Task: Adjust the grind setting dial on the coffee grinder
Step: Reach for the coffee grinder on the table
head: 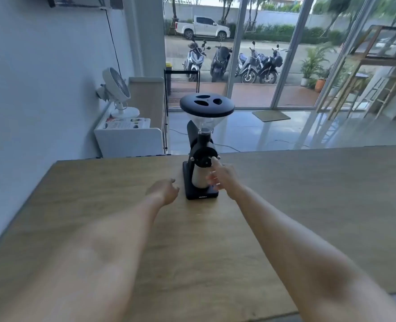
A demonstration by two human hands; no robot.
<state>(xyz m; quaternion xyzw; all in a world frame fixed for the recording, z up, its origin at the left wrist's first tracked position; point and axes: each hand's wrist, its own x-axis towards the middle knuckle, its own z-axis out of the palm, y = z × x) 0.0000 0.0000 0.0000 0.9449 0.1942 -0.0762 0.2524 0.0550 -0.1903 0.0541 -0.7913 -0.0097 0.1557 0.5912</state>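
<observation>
a coffee grinder (203, 156) stands near the table's (308, 205) far edge as a person's right hand (222, 176), fingers spread, puts 1 fingertip to the rim of the grind setting dial (204, 156). the left hand (165, 190) hovers loosely curled, grasping nothing. the turn itself looks not yet made.

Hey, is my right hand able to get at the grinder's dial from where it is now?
Probably yes: the right hand already has a fingertip at the dial, with nothing between them.
</observation>
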